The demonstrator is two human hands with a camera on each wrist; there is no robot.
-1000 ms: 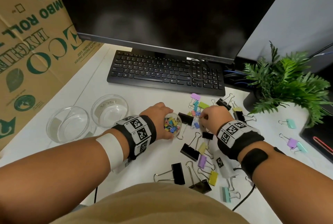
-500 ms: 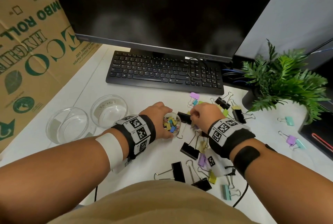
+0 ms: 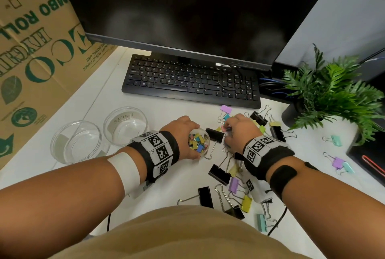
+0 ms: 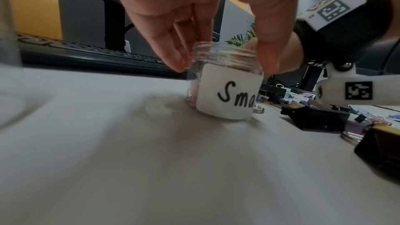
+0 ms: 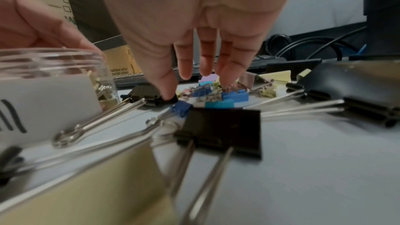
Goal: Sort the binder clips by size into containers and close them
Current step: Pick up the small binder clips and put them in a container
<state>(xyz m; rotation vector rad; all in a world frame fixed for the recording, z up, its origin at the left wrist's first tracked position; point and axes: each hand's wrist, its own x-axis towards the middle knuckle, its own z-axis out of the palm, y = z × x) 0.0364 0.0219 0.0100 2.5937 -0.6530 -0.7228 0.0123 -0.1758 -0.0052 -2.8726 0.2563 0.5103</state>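
**Clear jar held while the right hand reaches into the clip pile**

Cardboard fills the far left: a printed box (image 3: 31, 54) stands at the edge of the white tabletop (image 3: 87, 110). Next to it sit two clear, open bowls (image 3: 76, 142), touching each other, the right one with a handwritten label. Behind them lie a black keyboard (image 3: 191, 80) and a dark monitor (image 3: 187, 8).

The left hand (image 3: 183, 133) grips a small open jar (image 4: 225, 88), thumb on one side and fingers on the other, just below its threaded rim. The jar stands upright on the tabletop, labelled "Sma…", and holds many small coloured clips (image 3: 196, 143).

Just right of the jar, the right hand (image 3: 239, 131) points its fingers down into a heap of small clips (image 5: 218, 95); the grip is loose, with fingertips (image 5: 168, 91) touching the heap, and whether they pinch a clip cannot be told. Large black clips (image 5: 220, 127) and medium pastel ones (image 3: 233, 185) lie scattered around and under the right wrist.

Further right stands a green plant (image 3: 333, 91), with a few pastel clips (image 3: 337, 163) well apart from the pile.
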